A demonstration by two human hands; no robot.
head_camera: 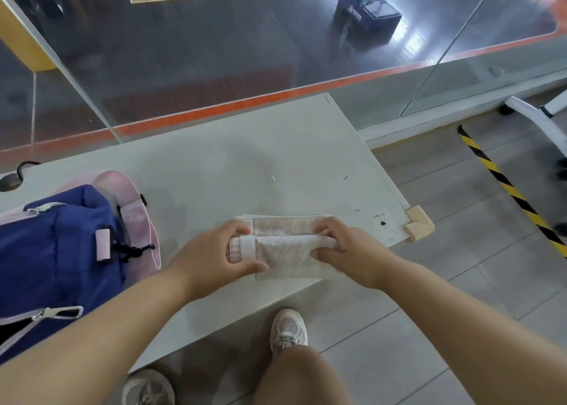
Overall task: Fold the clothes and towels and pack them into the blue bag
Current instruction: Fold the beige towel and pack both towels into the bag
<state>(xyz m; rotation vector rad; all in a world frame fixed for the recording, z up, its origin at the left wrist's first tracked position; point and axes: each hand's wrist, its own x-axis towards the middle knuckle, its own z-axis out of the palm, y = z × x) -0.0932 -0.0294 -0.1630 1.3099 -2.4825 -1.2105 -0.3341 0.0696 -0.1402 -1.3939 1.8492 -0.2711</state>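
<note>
Fingers (236,228) of left hand (211,251) and right hand (349,251) curl round the towel (288,251) ends between them, seemingly keeping its fold tight.

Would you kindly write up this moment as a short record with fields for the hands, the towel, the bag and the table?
left hand: grips the left end of the towel
right hand: grips the right end of the same towel
towel: pale, patterned, partly folded into a narrow band, on the table near its front edge
blue bag: on the table at the person's left, apart from the towel, pink strap beside it
table: white, tan corner guard at its right corner
packing: towel not yet in the bag
</note>
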